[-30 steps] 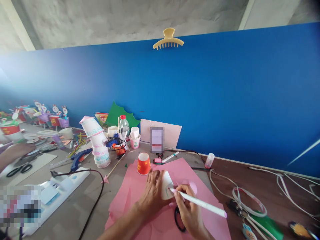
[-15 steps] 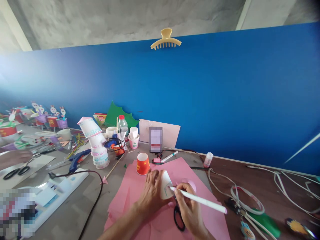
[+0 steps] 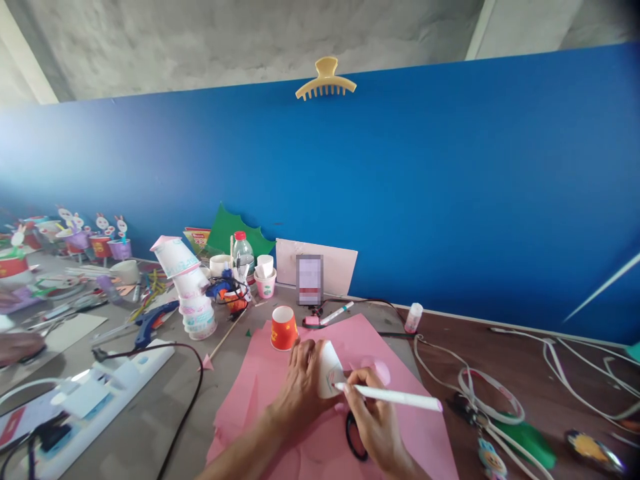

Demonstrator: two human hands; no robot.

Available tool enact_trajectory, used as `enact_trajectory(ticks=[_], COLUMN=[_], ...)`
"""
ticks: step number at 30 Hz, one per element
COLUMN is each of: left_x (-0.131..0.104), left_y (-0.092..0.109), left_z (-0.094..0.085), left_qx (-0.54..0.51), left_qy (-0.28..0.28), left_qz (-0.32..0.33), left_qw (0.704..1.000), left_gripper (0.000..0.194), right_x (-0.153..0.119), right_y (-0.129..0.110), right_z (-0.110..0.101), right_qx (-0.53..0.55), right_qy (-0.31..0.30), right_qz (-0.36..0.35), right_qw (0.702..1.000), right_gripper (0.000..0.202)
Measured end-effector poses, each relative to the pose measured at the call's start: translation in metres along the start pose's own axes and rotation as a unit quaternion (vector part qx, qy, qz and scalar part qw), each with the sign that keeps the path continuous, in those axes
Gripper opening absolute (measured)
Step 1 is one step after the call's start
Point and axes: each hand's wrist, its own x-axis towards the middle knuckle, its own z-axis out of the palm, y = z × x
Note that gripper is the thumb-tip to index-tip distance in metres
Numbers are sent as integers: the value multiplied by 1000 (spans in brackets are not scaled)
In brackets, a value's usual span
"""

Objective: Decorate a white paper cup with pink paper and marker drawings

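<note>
My left hand (image 3: 301, 381) is closed around what looks like a white paper cup (image 3: 331, 363), tilted over the pink paper, its far side hidden by my fingers. Thin pink and bluish lines show on its white surface. A white felt-tip pen (image 3: 400, 396) with a pink end is pinched in my right hand (image 3: 373, 407), its tip at the drawn lines. Under my right hand lies a pair of scissors, of which a black handle (image 3: 354, 437) shows. A red paper cup (image 3: 284, 328) stands upright just beyond my left hand.
Pink paper sheets (image 3: 250, 407) lie beneath my hands. To the left are a stack of decorated cups (image 3: 193, 293), a blue glue gun (image 3: 153, 323) and a power strip (image 3: 130, 380) with cables. Another person's hand (image 3: 20, 347) is at far left. White cords (image 3: 493, 393) lie right.
The pen tip has shifted slightly down and left on the white surface, and more pink line shows there. The other person's hand at far left has moved lower, over the scissors.
</note>
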Motion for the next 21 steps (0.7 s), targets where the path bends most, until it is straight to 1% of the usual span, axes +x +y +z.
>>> enact_trajectory(ticks=[3,8,10,15,18,21], left_x=[0,0,-1,-1,-1,0], left_y=[1,2,2,2,3,3], left_z=[-1,-2,-1,0,-1,-2], left_qx=[3,2,8,22,18,12], left_qy=[0,-22,-25,-14,-27,-30], left_qz=[-4,-26,-28,-18,-26,-31], left_qw=[1000,999,999,999,999,999], left_gripper=[78,78,77,81,79,76], right_x=[-1,5,7,9,8,6], right_y=[0,-6,-8,-5,-1,0], right_z=[0,3,4,3,1,0], right_qx=[-1,9,7,3,5,7], right_qy=[-25,55,68,55,44,23], right_qz=[7,23,26,42,51,41], right_qw=[1000,998,997,998,998,999], right_gripper=[24,26,29,30,29,28])
